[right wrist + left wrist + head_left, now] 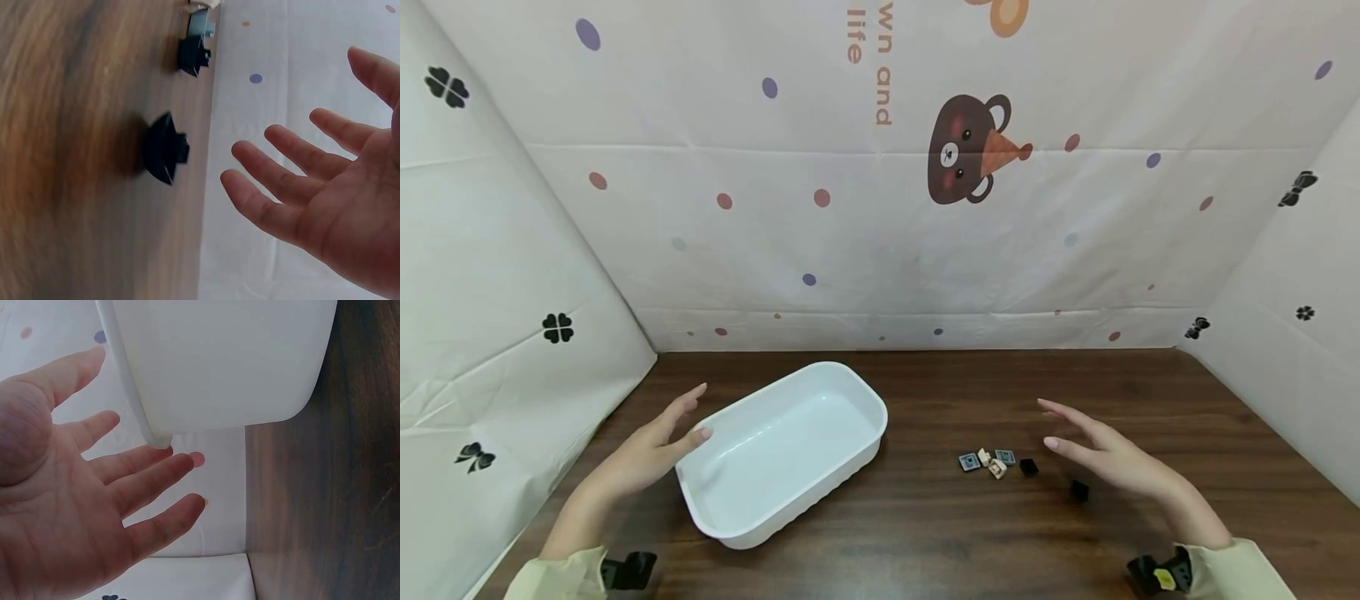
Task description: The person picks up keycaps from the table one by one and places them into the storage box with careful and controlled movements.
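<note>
My left hand (651, 450) hovers at the left end of a white rectangular tub (865, 452), its fingers spread and holding nothing. In the left wrist view the fingertips come close to the tub's rim; whether they touch, I cannot tell. To the right, my right hand (1116, 457) is held above the table with loosely extended fingers and nothing in its grasp. Below it lies a black keycap (1079, 490), with a second black keycap (1028, 467) to its left. Beyond that sit blue-grey keycaps (969, 462) and cream keycaps (997, 468) in a small cluster.
The dark wooden table (925, 533) carries the tub at left and the small pieces right of centre. A white patterned cloth (880, 250) stands behind the table and along both sides. Each wrist wears a black strap device (628, 571).
</note>
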`<state>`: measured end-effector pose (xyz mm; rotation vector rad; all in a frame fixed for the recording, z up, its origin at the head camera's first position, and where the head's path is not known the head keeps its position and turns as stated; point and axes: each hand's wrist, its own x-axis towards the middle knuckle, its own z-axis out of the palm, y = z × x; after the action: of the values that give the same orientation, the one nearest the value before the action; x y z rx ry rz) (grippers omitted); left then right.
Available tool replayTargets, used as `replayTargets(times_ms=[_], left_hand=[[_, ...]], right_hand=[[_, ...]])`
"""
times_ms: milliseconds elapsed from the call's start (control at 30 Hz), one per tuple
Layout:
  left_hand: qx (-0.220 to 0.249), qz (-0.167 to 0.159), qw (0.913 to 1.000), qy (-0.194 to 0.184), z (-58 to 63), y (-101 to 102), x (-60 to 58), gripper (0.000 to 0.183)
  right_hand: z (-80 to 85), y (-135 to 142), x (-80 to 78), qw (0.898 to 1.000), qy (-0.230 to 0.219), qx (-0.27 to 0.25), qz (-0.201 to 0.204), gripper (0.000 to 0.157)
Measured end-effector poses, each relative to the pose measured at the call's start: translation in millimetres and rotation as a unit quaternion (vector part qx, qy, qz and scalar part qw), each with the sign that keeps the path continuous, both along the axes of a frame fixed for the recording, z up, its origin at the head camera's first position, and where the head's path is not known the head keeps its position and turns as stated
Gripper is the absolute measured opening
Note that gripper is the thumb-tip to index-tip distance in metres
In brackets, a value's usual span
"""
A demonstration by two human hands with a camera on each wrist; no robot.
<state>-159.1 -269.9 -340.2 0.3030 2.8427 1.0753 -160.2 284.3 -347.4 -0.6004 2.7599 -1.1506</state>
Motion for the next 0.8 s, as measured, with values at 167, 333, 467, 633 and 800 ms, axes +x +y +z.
replayTargets(times_ms=[167, 333, 467, 633, 800], left_hand=[[0.025, -0.014, 0.9993, -0.022, -0.4, -1.1, -0.3, 0.072], [0.044, -0.027, 0.9977, -0.044, -2.4, -2.1, -0.6, 0.074], [0.045, -0.034, 0.9971, -0.051, -4.9, -3.5, -1.6, 0.074], [0.055, -0.048, 0.9958, -0.056, -7.6, -5.3, -3.0, 0.074], [0.067, -0.055, 0.9943, -0.062, -10.8, -6.8, -3.2, 0.073]], right_hand=[[-3.5, -0.2, -5.0, 0.997, -0.054, -0.045, 0.007, 0.053], [-8.1, 1.1, -10.0, 0.988, -0.111, -0.101, 0.035, 0.052], [-13.4, 0.6, -12.4, 0.985, -0.132, -0.111, 0.030, 0.054], [-19.2, -2.1, -13.9, 0.981, -0.153, -0.118, 0.014, 0.057], [-23.9, -4.0, -14.4, 0.979, -0.161, -0.126, 0.010, 0.058]])
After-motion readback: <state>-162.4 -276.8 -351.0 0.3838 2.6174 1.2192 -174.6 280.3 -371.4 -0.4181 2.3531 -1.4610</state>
